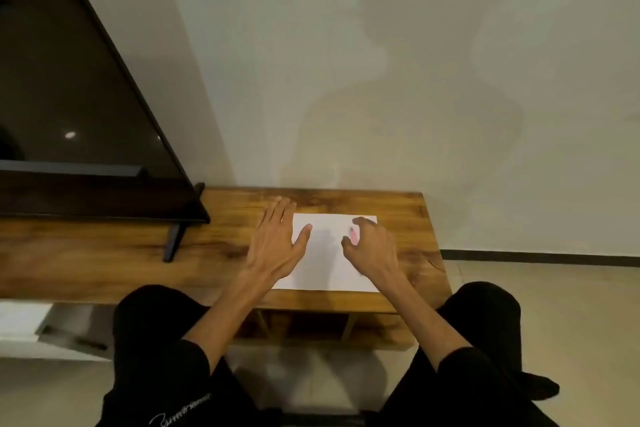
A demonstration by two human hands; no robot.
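A white sheet of paper (327, 263) lies flat on the wooden table (221, 246). My left hand (277, 243) rests on the sheet's left edge with fingers straight and spread, thumb on the paper. My right hand (370, 246) hovers over the sheet's upper right part with fingers curled, pinching a small pink object (354, 235) between thumb and fingers. What the pink object is cannot be told.
A large black flat screen (79, 107) stands on its foot (173, 239) on the table's left part, against the pale wall. The table's right edge is near my right hand. My knees in black trousers are below the table's front edge.
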